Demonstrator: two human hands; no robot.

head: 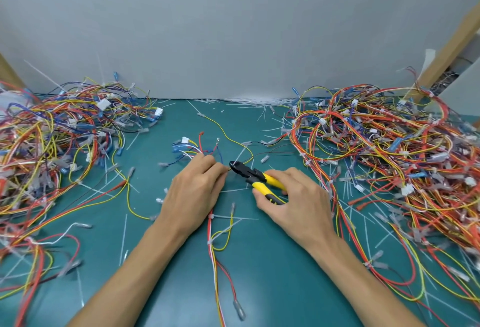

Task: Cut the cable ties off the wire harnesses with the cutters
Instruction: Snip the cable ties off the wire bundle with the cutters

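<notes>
A wire harness (212, 238) of red, yellow and white wires lies on the green mat in the middle, its blue and white connectors (185, 145) fanned out at the far end. My left hand (193, 191) pinches this harness near those connectors. My right hand (293, 198) grips the yellow-handled cutters (255, 176), whose black jaws point left and sit right beside my left fingertips at the wires. A white cable tie (211, 216) still wraps the harness just below my left hand; another tie (209, 242) sits lower down.
A big tangle of harnesses (52, 139) fills the left side, and a larger pile (389, 150) fills the right. Cut white tie scraps (249, 101) litter the green mat (161, 261) and gather along the grey back wall. A wooden beam (446, 49) leans at far right.
</notes>
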